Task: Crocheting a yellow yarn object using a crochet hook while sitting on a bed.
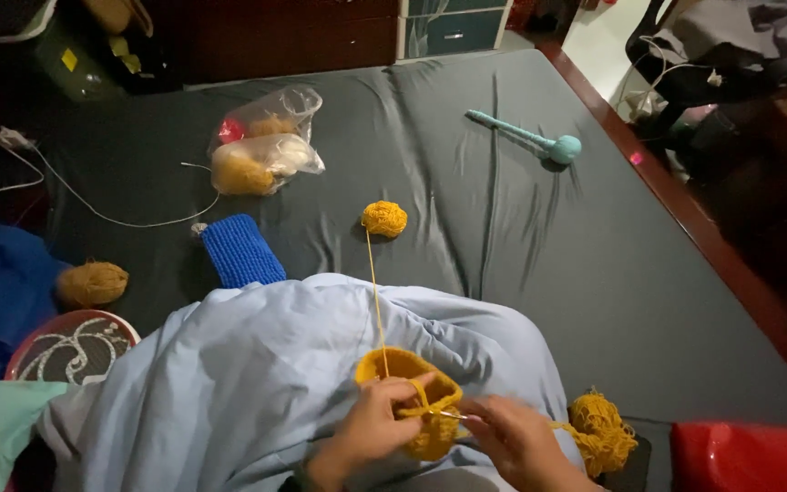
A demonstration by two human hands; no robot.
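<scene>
- On the lap, a yellow crochet piece (pixel 409 398) is pinched by the left hand (pixel 371 428).
- A crochet hook (pixel 453 415), pointing leftward into it, is gripped by right hand (pixel 516 442) fingers.

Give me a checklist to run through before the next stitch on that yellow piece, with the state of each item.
1. Left hand grips the yellow crocheted piece: ok.
2. Right hand holds the hook at the rim: ok.
3. Strand runs unsnagged to the yarn ball: ok.
4. Ball lies loose on the grey sheet: ok.
5. Loop on hook: cannot tell.
</scene>
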